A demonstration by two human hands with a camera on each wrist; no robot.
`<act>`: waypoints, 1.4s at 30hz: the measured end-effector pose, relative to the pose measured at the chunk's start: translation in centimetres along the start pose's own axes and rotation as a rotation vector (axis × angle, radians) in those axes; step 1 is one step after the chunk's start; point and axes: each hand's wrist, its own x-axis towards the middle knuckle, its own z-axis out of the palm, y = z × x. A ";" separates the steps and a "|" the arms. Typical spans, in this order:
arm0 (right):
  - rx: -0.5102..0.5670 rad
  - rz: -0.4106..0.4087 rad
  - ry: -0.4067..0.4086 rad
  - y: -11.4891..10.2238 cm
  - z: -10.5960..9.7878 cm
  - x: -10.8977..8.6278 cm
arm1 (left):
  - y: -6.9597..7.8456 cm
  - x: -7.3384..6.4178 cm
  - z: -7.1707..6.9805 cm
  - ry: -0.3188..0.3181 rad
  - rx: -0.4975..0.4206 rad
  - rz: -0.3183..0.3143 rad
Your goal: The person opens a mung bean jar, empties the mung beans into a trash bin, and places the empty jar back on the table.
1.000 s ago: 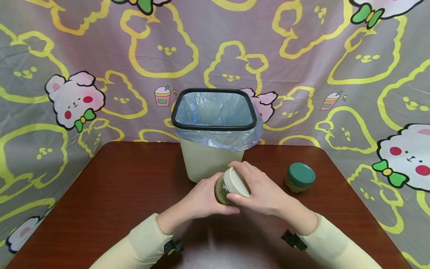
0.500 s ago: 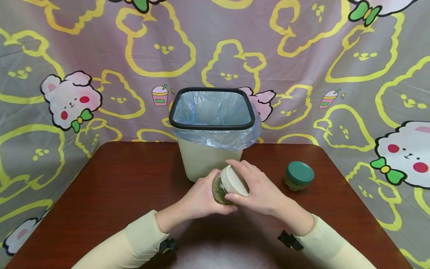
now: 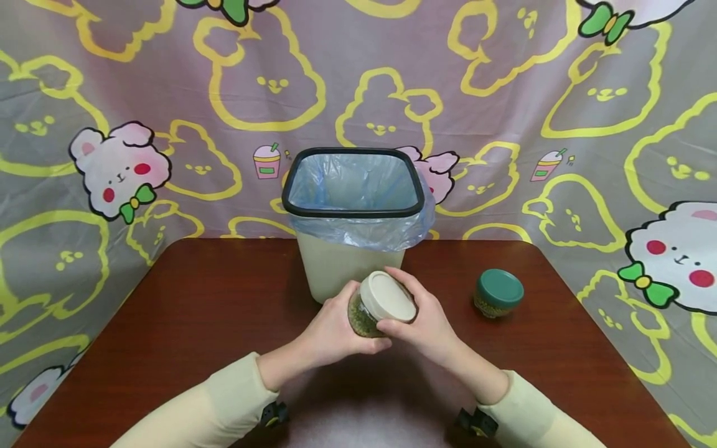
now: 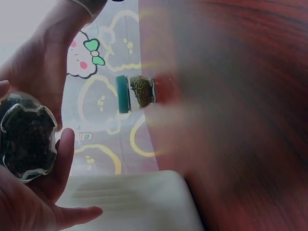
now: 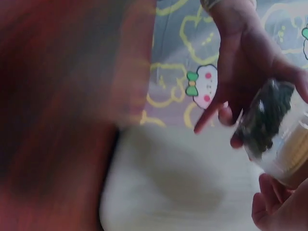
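Observation:
A glass jar (image 3: 361, 318) with dark green contents is held tilted in front of the bin, its off-white lid (image 3: 390, 297) facing up and right. My left hand (image 3: 330, 333) grips the glass body from the left. On the lid's rim, the thumb and fingers of my right hand (image 3: 426, 323) hold from the right. The jar's clear base (image 4: 29, 142) shows in the left wrist view. In the right wrist view the glass side (image 5: 269, 115) appears between both hands. Whether the lid is loose on the jar I cannot tell.
A cream bin (image 3: 350, 261) with a black rim and a bluish plastic liner (image 3: 364, 230) stands behind the hands. A second jar with a green lid (image 3: 501, 287) and small greenish grains sits on the right of the dark red table (image 3: 224, 298). A patterned cloth hangs behind.
The right hand has turned on the lid, and the lid's top now faces the head camera more. The jar has shifted slightly left with both hands.

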 end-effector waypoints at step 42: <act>0.393 -0.316 -0.040 1.9 1.9 0.5 | -1.4 -0.1 0.4 -0.223 -0.462 0.281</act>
